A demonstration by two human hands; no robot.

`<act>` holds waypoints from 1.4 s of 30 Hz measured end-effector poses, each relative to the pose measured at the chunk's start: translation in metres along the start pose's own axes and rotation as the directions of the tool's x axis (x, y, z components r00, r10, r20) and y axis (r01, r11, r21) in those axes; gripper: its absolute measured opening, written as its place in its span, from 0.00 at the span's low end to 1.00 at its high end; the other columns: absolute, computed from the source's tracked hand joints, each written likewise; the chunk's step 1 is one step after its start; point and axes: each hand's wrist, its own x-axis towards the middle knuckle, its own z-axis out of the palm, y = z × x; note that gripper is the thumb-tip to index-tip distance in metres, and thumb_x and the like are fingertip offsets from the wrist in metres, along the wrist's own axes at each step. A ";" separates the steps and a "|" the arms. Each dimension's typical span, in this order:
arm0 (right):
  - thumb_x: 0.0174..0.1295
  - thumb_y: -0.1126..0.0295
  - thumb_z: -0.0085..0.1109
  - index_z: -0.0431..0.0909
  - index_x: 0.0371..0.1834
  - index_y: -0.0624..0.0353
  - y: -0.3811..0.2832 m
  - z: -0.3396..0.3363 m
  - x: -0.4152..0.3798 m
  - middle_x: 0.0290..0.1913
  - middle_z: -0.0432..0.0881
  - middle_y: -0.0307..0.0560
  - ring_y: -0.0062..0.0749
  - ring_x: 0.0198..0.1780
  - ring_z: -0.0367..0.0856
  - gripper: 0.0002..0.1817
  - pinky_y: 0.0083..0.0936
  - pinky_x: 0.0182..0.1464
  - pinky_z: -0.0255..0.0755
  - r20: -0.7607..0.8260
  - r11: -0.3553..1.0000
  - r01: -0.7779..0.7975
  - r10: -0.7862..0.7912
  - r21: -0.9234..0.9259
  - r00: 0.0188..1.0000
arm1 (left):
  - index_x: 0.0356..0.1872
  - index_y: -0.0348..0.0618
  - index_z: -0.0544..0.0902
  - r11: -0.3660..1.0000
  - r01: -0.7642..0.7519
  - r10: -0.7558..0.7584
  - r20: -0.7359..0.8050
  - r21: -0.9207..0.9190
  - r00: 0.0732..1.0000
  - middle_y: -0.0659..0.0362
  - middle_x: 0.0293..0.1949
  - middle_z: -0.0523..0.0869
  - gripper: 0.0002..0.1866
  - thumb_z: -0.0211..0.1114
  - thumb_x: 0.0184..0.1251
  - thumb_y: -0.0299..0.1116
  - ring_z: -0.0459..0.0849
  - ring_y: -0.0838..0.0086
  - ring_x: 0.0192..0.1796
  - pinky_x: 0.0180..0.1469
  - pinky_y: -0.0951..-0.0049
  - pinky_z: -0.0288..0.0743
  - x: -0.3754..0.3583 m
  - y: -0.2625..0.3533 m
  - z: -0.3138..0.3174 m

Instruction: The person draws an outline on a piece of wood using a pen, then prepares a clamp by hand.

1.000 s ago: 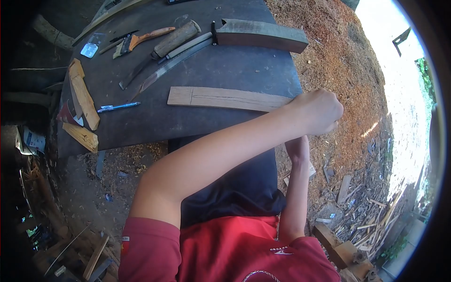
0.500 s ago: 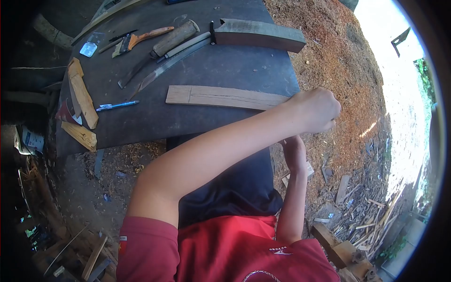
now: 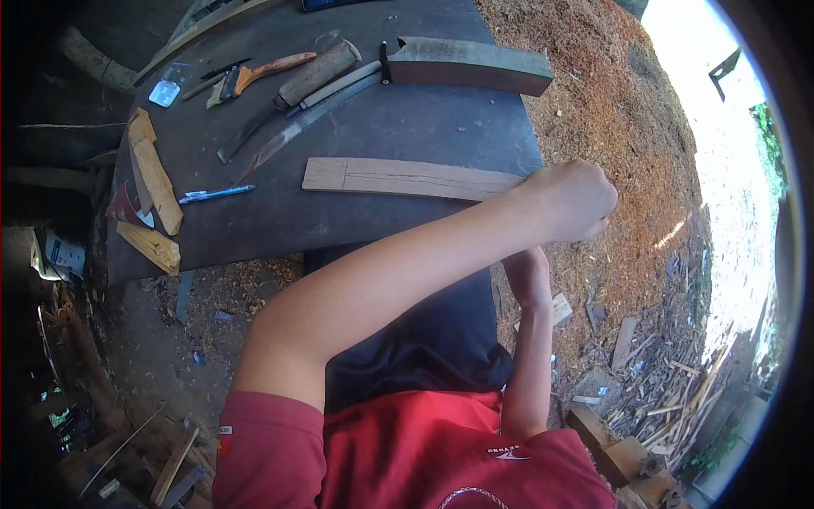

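Observation:
My left arm reaches across to the right, and my left hand [image 3: 579, 202] is a closed fist just past the table's right edge. Whatever its fingers hold is hidden. A flat wooden strip [image 3: 407, 177] with pencil lines lies on the dark table, its right end passing out of sight behind my left wrist. Below the left wrist is my right hand [image 3: 529, 276], near the table edge. Its fingers are mostly covered by the left forearm, so their grip does not show.
On the table [image 3: 271, 225] lie a blue pen [image 3: 216, 194], a paintbrush [image 3: 259, 76], a wooden mallet handle or stick [image 3: 319, 75], long blades [image 3: 297, 127], a wood block [image 3: 471, 66] and yellowish wood pieces [image 3: 154, 174]. Sawdust [image 3: 610, 110] covers the ground at right.
The whole view has shifted very slightly, with table items a little lower and to the right. Both hands hold nearly the same position, and the left fist stays closed.

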 end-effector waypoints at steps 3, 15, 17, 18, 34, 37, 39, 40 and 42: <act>0.79 0.64 0.54 0.68 0.73 0.70 -0.002 0.008 -0.006 0.68 0.76 0.49 0.36 0.69 0.75 0.26 0.34 0.71 0.68 -0.041 1.000 -0.013 0.012 -0.021 0.999 | 0.30 0.34 0.89 0.999 0.027 -0.026 0.036 -0.025 0.999 0.45 0.31 0.90 0.12 0.69 0.64 0.36 0.93 0.54 0.40 0.44 0.58 0.90 0.000 0.003 -0.004; 0.81 0.68 0.50 0.65 0.69 0.63 0.003 0.036 -0.013 0.47 0.85 0.51 0.31 0.46 0.85 0.19 0.28 0.51 0.72 -0.097 0.964 0.121 -0.148 -0.238 0.984 | 0.30 0.35 0.89 0.999 0.038 -0.037 0.032 -0.028 0.999 0.46 0.31 0.90 0.13 0.68 0.65 0.37 0.93 0.56 0.39 0.43 0.59 0.89 0.000 0.001 -0.003; 0.81 0.67 0.48 0.67 0.68 0.63 0.000 0.029 -0.013 0.47 0.85 0.50 0.30 0.45 0.84 0.18 0.28 0.50 0.71 -0.080 0.926 0.110 -0.149 -0.362 0.986 | 0.30 0.34 0.89 0.999 0.023 -0.023 0.003 -0.039 1.000 0.46 0.29 0.90 0.15 0.68 0.66 0.38 0.92 0.55 0.37 0.43 0.58 0.89 0.000 0.000 -0.001; 0.81 0.66 0.47 0.68 0.67 0.63 -0.001 0.024 -0.013 0.47 0.84 0.50 0.29 0.45 0.83 0.18 0.27 0.50 0.70 -0.072 0.901 0.103 -0.147 -0.420 0.987 | 0.29 0.34 0.88 0.999 0.008 -0.009 -0.024 -0.045 1.000 0.45 0.27 0.89 0.16 0.68 0.66 0.39 0.92 0.54 0.35 0.42 0.57 0.88 -0.001 -0.001 0.000; 0.70 0.70 0.65 0.80 0.56 0.66 -0.057 0.017 -0.007 0.51 0.85 0.44 0.26 0.51 0.82 0.16 0.26 0.54 0.75 0.009 0.653 -0.028 0.054 -0.757 0.998 | 0.27 0.33 0.88 0.999 -0.015 0.016 -0.010 0.032 1.000 0.44 0.25 0.88 0.19 0.68 0.68 0.41 0.91 0.54 0.33 0.41 0.58 0.88 -0.003 0.002 -0.003; 0.67 0.72 0.66 0.82 0.55 0.69 -0.052 0.023 -0.001 0.48 0.88 0.48 0.29 0.50 0.85 0.16 0.30 0.53 0.78 0.018 0.678 0.014 -0.001 -0.735 1.000 | 0.32 0.34 0.89 1.000 0.014 -0.015 0.078 0.014 0.997 0.47 0.34 0.91 0.13 0.68 0.65 0.36 0.93 0.57 0.40 0.44 0.59 0.89 0.000 0.003 -0.006; 0.65 0.73 0.66 0.83 0.53 0.70 -0.045 0.021 0.004 0.45 0.89 0.49 0.29 0.48 0.86 0.16 0.31 0.50 0.79 0.020 0.704 0.055 -0.058 -0.708 0.998 | 0.32 0.35 0.90 1.000 0.017 -0.017 0.093 0.003 0.996 0.47 0.34 0.91 0.12 0.68 0.65 0.36 0.93 0.57 0.40 0.44 0.59 0.89 0.000 0.003 -0.008; 0.64 0.74 0.66 0.82 0.54 0.70 -0.039 0.017 0.008 0.47 0.88 0.49 0.30 0.48 0.86 0.16 0.31 0.50 0.79 0.011 0.719 0.068 -0.084 -0.691 0.996 | 0.32 0.35 0.90 1.000 0.019 -0.019 0.101 -0.003 0.995 0.47 0.33 0.91 0.12 0.68 0.65 0.36 0.93 0.57 0.40 0.45 0.58 0.89 0.000 0.003 -0.008; 0.63 0.75 0.65 0.82 0.55 0.70 -0.036 0.017 0.010 0.48 0.87 0.49 0.30 0.49 0.86 0.18 0.31 0.51 0.80 -0.009 0.754 0.076 -0.109 -0.652 0.994 | 0.32 0.35 0.90 0.999 0.037 -0.034 0.104 -0.019 0.994 0.47 0.34 0.91 0.12 0.67 0.65 0.36 0.93 0.57 0.41 0.45 0.58 0.89 0.000 0.003 -0.008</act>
